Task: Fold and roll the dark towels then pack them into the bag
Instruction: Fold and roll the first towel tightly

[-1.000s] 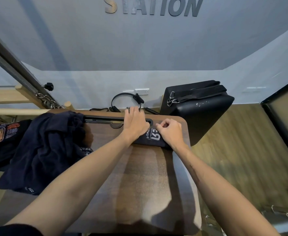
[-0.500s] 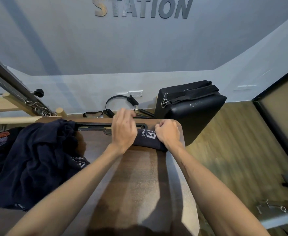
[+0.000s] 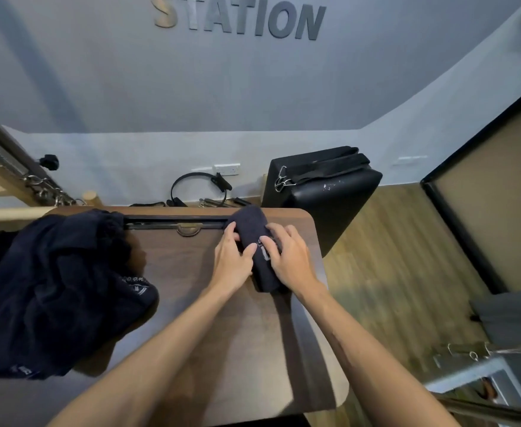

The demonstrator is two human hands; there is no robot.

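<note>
1. Leftmost, a loose heap of dark towels (image 3: 59, 291) lies crumpled on the left part of the wooden table (image 3: 222, 349), spilling over the table's left edge; white print shows on a fold near its right side.
2. Next, the left forearm runs from the bottom left corner diagonally up to the middle of the table, wrist straight, palm turned down and slightly inward.
3. The left hand (image 3: 233, 260) sits against the left side of the rolled towel (image 3: 254, 238); its fingers are curled round the roll's far part and the thumb presses over the top toward the white logo.
4. The rolled towel lies on the table near the far right corner, its long axis running from near to far and tilted a little leftward at the far end, its far end reaching the table's back edge.
5. The right hand (image 3: 290, 257) covers the right side of the same roll, fingers bent and spread across its top, fingertips next to the left thumb.
6. The right forearm stretches from the bottom right up to that hand, crossing the table's right edge.
7. Farther right, beyond the table's back corner, a black bag (image 3: 330, 192) stands on the wooden floor (image 3: 391, 257) against the wall, straps and metal clips on top, well apart from both hands.
</note>
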